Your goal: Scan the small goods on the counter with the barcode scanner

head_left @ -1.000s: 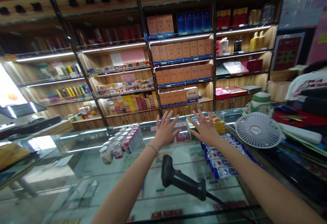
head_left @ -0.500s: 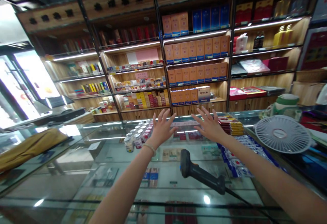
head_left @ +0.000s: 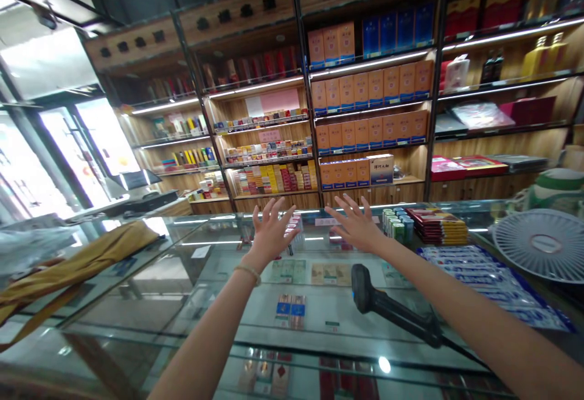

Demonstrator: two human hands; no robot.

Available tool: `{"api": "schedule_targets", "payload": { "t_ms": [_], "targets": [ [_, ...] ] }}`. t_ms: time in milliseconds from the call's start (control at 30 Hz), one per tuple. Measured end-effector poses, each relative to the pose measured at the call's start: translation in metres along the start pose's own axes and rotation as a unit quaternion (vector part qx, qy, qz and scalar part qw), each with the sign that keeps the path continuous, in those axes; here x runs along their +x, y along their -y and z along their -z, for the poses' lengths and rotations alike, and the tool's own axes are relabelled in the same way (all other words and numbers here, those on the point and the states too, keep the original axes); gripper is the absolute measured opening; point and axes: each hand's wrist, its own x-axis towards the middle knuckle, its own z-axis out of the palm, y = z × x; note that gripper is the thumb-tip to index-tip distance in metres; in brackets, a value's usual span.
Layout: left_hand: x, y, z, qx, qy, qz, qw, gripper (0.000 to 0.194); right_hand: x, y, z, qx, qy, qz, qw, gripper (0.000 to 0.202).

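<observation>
My left hand is held out over the glass counter, palm away from me and fingers spread, with a band round its wrist. Just behind it stand small cans, partly hidden by the fingers. My right hand reaches out likewise, open and holding nothing. Green cans and a stack of red and yellow packets are to its right. Below my right hand lies a black barcode scanner, its cord running off to the lower right.
Blue and white packets lie beneath my right forearm's far side. A white round fan and a green-and-white jug are at the right. Brown cloth rests on the left. Shelves with orange boxes line the back wall.
The view has turned left, so the scanner and shelves appear farther right. My hands stay spread. The small cans, earlier left of my left hand, are now behind it; the green cans are uncovered.
</observation>
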Motion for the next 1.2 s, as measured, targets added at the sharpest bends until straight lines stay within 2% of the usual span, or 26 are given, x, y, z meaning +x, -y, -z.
{"api": "schedule_targets", "payload": {
  "t_ms": [200,367,600,800,967,1200],
  "targets": [
    [-0.02,0.028,-0.014,0.032,-0.015,0.015,0.999,0.048,0.019,0.033,-0.01,-0.007,0.034,0.015,0.999,0.056],
    [-0.031,0.041,-0.033,0.031,-0.046,0.044,0.997,0.04,0.03,0.049,-0.022,0.004,0.058,0.016,0.998,0.057],
    [-0.04,0.039,-0.045,0.015,-0.07,0.066,0.995,0.038,0.043,0.072,-0.039,0.019,0.066,0.043,0.997,0.062],
    [-0.047,0.042,-0.051,-0.013,-0.046,0.074,0.996,0.029,0.046,0.084,-0.05,0.032,0.104,0.074,0.991,0.06],
    [-0.049,0.041,-0.057,-0.015,-0.013,0.06,0.998,0.029,0.049,0.088,-0.053,0.038,0.137,0.086,0.986,0.057],
    [-0.05,0.039,-0.063,-0.022,0.004,0.055,0.998,0.024,0.051,0.095,-0.061,0.013,0.133,0.097,0.986,0.057]
  ]
}}
